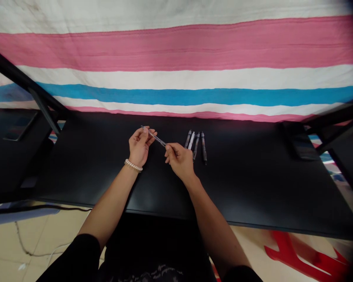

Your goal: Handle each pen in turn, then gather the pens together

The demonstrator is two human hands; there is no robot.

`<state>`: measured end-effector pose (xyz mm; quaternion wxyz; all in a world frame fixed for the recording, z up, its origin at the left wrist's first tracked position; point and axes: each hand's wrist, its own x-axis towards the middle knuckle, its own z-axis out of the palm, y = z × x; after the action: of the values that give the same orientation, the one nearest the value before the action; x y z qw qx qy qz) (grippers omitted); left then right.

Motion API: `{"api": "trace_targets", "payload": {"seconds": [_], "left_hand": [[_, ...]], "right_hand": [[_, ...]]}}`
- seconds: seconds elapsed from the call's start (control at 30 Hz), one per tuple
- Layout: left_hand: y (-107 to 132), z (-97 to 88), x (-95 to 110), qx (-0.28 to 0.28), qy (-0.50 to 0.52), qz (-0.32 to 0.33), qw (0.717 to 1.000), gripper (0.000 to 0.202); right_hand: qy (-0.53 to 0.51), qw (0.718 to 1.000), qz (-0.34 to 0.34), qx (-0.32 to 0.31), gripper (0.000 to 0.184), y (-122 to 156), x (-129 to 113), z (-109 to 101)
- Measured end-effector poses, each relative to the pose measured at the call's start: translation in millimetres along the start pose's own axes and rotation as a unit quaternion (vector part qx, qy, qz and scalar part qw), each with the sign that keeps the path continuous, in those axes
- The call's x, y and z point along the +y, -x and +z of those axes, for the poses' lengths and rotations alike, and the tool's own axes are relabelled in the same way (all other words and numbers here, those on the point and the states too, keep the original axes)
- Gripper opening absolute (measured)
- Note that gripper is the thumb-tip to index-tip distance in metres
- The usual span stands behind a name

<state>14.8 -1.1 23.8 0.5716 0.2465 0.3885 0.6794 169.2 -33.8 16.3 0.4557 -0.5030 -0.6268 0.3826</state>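
Observation:
My left hand (139, 146), with a bead bracelet at the wrist, pinches one end of a thin pen (153, 136) above the black table (106, 172). My right hand (179, 158) grips the pen's other end with closed fingers, so the pen spans both hands. Just right of my right hand, several more pens (196, 144) lie side by side on the table, pointing away from me.
A pink, white and blue striped cloth (176, 62) hangs behind the table. A dark flat object (300, 145) lies at the table's right end. Black frame bars (23, 82) slant at the left. A red plastic stool (302, 256) and a cable (41, 207) are on the floor.

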Motion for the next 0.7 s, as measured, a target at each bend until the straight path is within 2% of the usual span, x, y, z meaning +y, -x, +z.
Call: {"api": "trace_targets", "payload": {"seconds": [0.1,0.17,0.27,0.37,0.5,0.7], "left_hand": [[0.6,3.4,7.8,-0.001,0.035,-0.047,0.998,0.023],[1.8,6.1,15.9,-0.008,0.081,-0.087,0.993,0.033],[4.8,8.2,27.4,-0.014,0.156,-0.129,0.979,0.051],[7.9,7.9,33.7,0.019,0.189,-0.151,0.97,0.047],[10.6,6.5,36.2,0.046,0.202,-0.143,0.968,0.042],[6.0,2.4,29.1,0.005,0.148,-0.107,0.983,0.04]], "right_hand": [[0.036,0.999,-0.015,-0.007,0.023,2.1,0.4,5.0],[0.074,0.996,-0.045,-0.015,0.02,5.0,0.1,9.9],[0.132,0.984,-0.103,-0.065,0.017,9.7,-1.0,16.9],[0.166,0.969,-0.142,-0.111,0.013,12.1,-1.8,21.3],[0.173,0.967,-0.144,-0.116,0.011,12.7,-0.8,23.7],[0.199,0.965,-0.127,-0.113,0.017,12.9,-3.4,23.4]]}}
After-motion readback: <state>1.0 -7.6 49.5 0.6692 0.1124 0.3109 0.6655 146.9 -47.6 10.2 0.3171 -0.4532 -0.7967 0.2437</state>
